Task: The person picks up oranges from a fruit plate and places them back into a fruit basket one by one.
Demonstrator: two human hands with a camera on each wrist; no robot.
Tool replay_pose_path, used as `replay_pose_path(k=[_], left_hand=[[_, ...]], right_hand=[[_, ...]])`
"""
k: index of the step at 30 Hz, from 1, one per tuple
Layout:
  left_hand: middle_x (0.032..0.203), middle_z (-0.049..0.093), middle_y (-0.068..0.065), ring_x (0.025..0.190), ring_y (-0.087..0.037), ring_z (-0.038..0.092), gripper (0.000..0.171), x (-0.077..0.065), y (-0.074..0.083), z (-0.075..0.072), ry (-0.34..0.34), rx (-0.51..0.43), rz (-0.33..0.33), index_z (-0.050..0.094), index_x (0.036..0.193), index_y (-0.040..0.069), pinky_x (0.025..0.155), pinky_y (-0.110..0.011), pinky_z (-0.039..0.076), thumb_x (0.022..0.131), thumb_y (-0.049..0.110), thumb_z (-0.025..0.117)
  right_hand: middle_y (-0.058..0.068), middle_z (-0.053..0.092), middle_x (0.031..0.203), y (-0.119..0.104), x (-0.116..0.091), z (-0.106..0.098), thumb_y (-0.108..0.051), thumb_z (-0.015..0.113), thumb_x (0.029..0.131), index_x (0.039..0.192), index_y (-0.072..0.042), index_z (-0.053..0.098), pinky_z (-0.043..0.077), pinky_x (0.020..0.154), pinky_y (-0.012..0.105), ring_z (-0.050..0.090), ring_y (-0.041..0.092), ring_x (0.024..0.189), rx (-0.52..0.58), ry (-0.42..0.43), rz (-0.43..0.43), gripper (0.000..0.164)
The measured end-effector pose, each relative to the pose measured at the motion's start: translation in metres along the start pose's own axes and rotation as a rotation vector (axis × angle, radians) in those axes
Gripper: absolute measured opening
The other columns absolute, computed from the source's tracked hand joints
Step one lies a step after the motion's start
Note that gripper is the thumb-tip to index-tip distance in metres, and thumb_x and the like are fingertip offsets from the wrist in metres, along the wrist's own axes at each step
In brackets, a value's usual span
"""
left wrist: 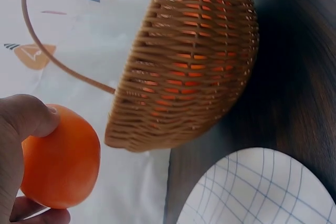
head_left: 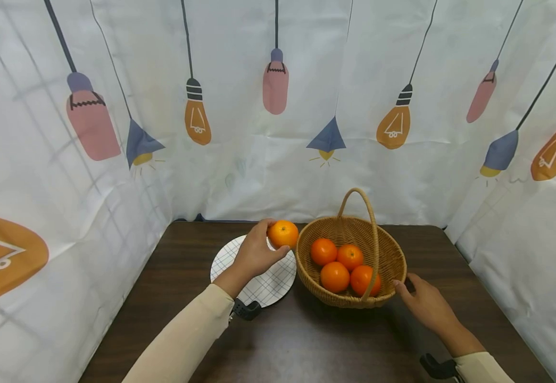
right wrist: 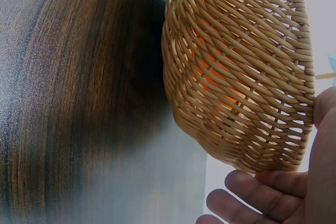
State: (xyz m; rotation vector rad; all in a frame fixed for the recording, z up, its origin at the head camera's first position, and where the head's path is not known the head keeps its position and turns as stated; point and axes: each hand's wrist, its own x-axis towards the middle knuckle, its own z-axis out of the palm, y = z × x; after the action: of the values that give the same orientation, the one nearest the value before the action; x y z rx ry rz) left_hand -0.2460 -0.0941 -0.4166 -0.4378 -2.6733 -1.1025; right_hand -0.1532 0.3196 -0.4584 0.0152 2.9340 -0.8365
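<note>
My left hand (head_left: 254,254) holds an orange (head_left: 283,234) between thumb and fingers, raised over the right part of a white plate (head_left: 273,282) with a grid pattern. In the left wrist view the orange (left wrist: 63,158) is apart from the wicker basket (left wrist: 173,77). Several more oranges (head_left: 334,276) lie in that basket, partly showing through its weave. At the basket's right side, my right hand (head_left: 428,307) grips the rim. The right wrist view shows its thumb at the rim and the fingers (right wrist: 257,195) against the outer wall.
An arched handle (head_left: 372,234) rises over the basket. The dark wooden table (head_left: 306,346) extends in front of plate and basket. White fabric (head_left: 239,186) printed with lamps and bulbs hangs behind the table and along both sides.
</note>
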Motion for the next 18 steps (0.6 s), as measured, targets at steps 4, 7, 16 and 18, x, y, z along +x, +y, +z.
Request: replay_pose_path(k=[4,7,16,18], left_hand=[[0.131,0.060,-0.009,0.114,-0.025,0.060,0.073,0.000,0.007,0.002,-0.015,-0.011,0.012,0.049,0.142,0.009,0.095,-0.046,0.051,0.084,0.037,0.083],[0.132,0.059,-0.010,0.115,-0.026,0.059,0.074,0.000,0.013,0.005,-0.025,-0.016,0.025,0.049,0.143,0.008,0.096,-0.046,0.050,0.084,0.037,0.083],[0.135,0.058,-0.007,0.119,-0.025,0.058,0.072,0.001,0.025,0.016,-0.053,-0.018,0.078,0.049,0.144,0.011,0.098,-0.045,0.049,0.086,0.038,0.082],[0.135,0.058,-0.006,0.119,-0.025,0.058,0.072,0.002,0.027,0.019,-0.057,-0.013,0.087,0.049,0.143,0.011,0.099,-0.045,0.049,0.086,0.038,0.082]], right_hand=[[0.039,0.054,0.134,0.000,0.001,0.001,-0.059,0.042,0.105,0.147,0.013,0.037,0.054,0.082,0.060,0.068,0.040,0.102,-0.001,-0.001,-0.005,0.084],[0.039,0.053,0.135,0.000,0.001,0.001,-0.059,0.042,0.105,0.147,0.014,0.037,0.053,0.083,0.061,0.068,0.041,0.103,0.000,-0.001,-0.008,0.084],[0.039,0.054,0.134,0.002,0.002,0.002,-0.059,0.042,0.105,0.146,0.013,0.038,0.053,0.083,0.061,0.067,0.042,0.104,-0.005,0.009,-0.014,0.083],[0.039,0.053,0.135,0.002,0.002,0.002,-0.059,0.041,0.105,0.147,0.013,0.038,0.053,0.084,0.061,0.067,0.042,0.104,-0.005,0.008,-0.012,0.084]])
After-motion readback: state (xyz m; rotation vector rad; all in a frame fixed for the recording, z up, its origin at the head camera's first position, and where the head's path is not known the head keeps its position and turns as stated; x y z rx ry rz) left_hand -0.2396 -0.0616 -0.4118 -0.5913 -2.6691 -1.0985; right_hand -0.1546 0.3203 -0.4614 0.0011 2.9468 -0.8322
